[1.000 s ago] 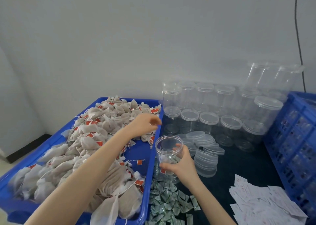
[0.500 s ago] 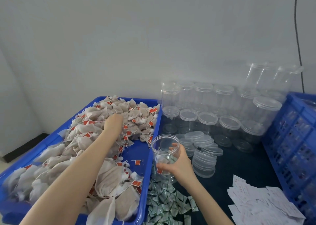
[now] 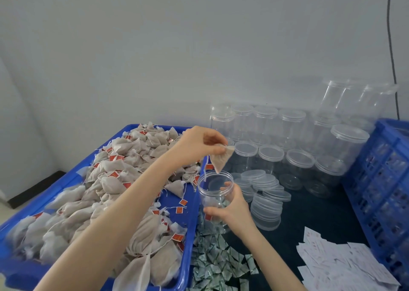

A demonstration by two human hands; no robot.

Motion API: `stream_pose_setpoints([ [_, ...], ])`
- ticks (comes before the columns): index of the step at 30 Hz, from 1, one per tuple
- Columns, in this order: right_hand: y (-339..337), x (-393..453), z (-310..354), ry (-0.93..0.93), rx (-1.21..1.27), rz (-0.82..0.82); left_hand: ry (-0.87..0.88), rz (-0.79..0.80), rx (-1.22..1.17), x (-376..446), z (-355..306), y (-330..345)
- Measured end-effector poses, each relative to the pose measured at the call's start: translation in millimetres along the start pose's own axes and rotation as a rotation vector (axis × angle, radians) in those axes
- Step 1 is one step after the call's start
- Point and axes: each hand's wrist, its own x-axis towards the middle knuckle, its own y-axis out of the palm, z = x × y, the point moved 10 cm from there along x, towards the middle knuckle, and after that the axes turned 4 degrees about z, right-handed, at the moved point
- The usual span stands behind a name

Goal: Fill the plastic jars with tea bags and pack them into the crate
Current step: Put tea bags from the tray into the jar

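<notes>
My left hand [image 3: 200, 145] pinches a beige tea bag [image 3: 221, 159] that hangs point-down just above the mouth of a clear open plastic jar [image 3: 213, 193]. My right hand [image 3: 232, 208] grips that jar from its right side, holding it upright beside the tray. A few tea bags lie in the jar's bottom. A blue tray [image 3: 192, 224] on the left holds a heap of tea bags [image 3: 115, 186] with red tags. The blue crate [image 3: 380, 180] stands at the right edge.
Several lidded clear jars [image 3: 287, 140] stand in rows against the wall. Loose clear lids [image 3: 265, 191] are stacked right of the held jar. Small green-white sachets [image 3: 217, 259] lie in front of it. White paper slips [image 3: 340, 264] lie at the lower right on the dark table.
My left hand has come up out of the tea bag heap and moved right, now carrying one tea bag over the jar. My right hand keeps hold of the jar.
</notes>
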Motion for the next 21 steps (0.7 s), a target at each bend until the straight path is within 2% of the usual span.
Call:
stream_pose_setpoints([
  [4,-1.7,-0.5,4.6,-0.014,-0.013,-0.003,0.048,0.108,0.018,-1.3,-12.8,21.5],
  [8,-1.9,-2.0,9.5,-0.03,0.029,0.0,0.018,0.351,0.122,-7.5,4.0,52.6],
  [9,-2.3,-2.0,10.3,-0.036,0.043,-0.003,-0.007,0.37,0.118,-7.9,12.2,54.2],
  [12,-6.0,-1.8,10.3,-0.032,0.067,-0.029,-0.105,0.241,0.041,-0.5,40.8,34.1],
  [14,-7.8,-1.6,10.7,-0.034,0.057,-0.037,-0.133,0.131,0.074,6.5,62.0,17.6],
  [16,-8.6,-2.0,11.0,-0.032,0.035,-0.039,-0.195,0.091,0.193,11.0,92.6,11.7],
  [18,-9.8,-2.8,8.7,-0.014,0.037,-0.048,-0.32,0.118,0.404,11.2,134.1,13.7],
  [21,-11.0,-4.8,7.2,-0.015,0.056,-0.05,-0.519,0.379,0.785,-4.5,195.7,39.1],
])
